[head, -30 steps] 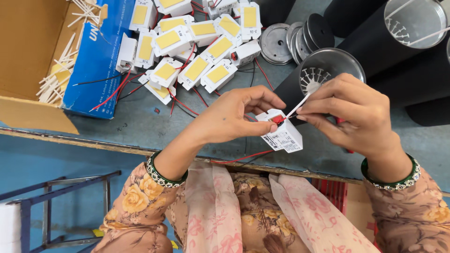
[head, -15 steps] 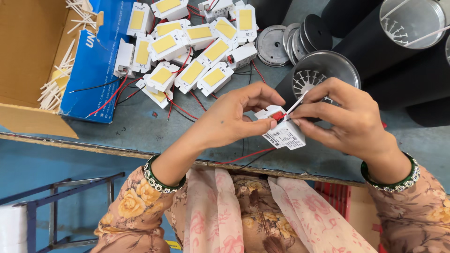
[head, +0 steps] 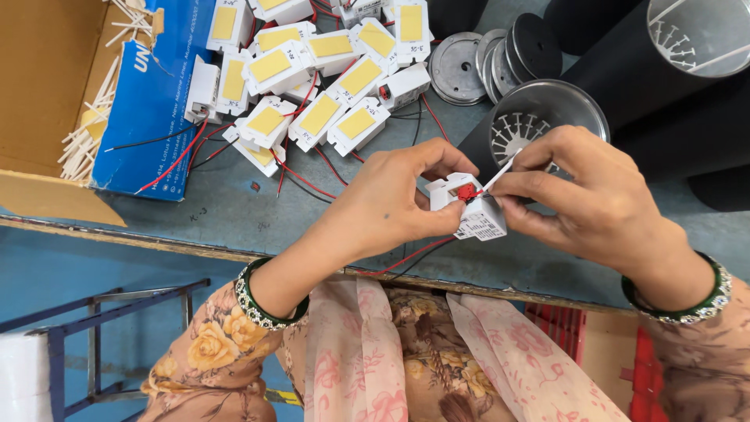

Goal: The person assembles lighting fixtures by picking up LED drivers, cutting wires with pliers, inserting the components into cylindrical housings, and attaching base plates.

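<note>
A table (head: 234,211) is carrying a blue box (head: 152,86) and a module pile (head: 312,86). Above its near edge, the left hand (head: 383,207) is pinching a white module (head: 469,207), while the right hand (head: 594,199) is gripping a stick (head: 500,168) touching it.

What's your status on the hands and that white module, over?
Left hand grips white module by its side. Right hand pinches thin white stick at red connector. Nothing in the way.

Both hands meet in the middle: left hand (head: 383,207) curled with thumb and fingers pinched closed, right hand (head: 582,195) pinching too, wrists angled inward.
</note>
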